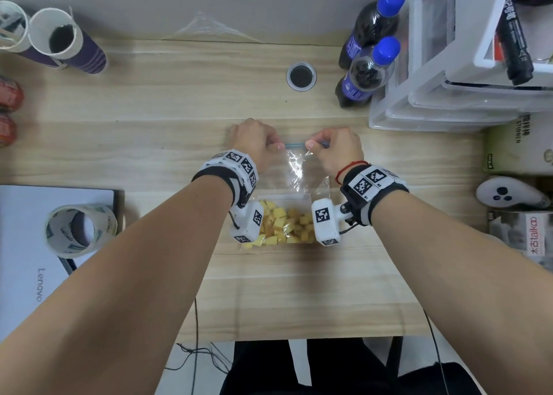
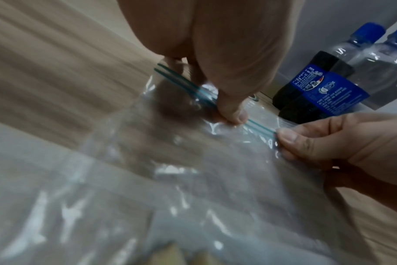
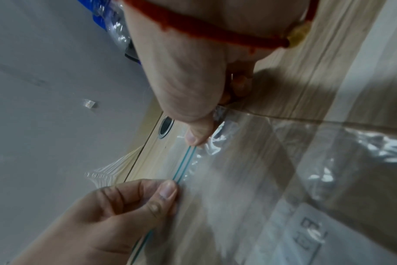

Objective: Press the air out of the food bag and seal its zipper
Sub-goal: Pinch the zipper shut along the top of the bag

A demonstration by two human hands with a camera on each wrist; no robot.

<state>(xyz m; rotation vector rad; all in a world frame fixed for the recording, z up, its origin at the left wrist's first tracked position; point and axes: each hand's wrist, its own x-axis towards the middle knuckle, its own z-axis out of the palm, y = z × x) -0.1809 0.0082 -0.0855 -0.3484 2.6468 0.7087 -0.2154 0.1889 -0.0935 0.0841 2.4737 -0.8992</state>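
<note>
A clear zip bag [image 1: 294, 173] lies flat on the wooden desk, with yellow food cubes [image 1: 287, 224] at its near end and a blue-green zipper strip [image 1: 294, 145] at its far end. My left hand [image 1: 276, 147] pinches the zipper on its left part. My right hand [image 1: 311, 145] pinches it on the right, a short gap away. In the left wrist view the left thumb [image 2: 229, 111] presses on the zipper's twin lines [image 2: 188, 86], with the right hand [image 2: 288, 141] pinching further along. The right wrist view shows the right thumb [image 3: 197, 134] and left hand [image 3: 165, 193] on the zipper [image 3: 184, 161].
Two blue-capped bottles [image 1: 371, 65] and clear plastic drawers [image 1: 449, 65] stand at the back right. A cable hole [image 1: 301, 76] sits behind the bag. A laptop [image 1: 36, 245] with a tape roll [image 1: 80, 230] is at left, paper cups [image 1: 59, 38] at back left, a white controller [image 1: 505, 197] at right.
</note>
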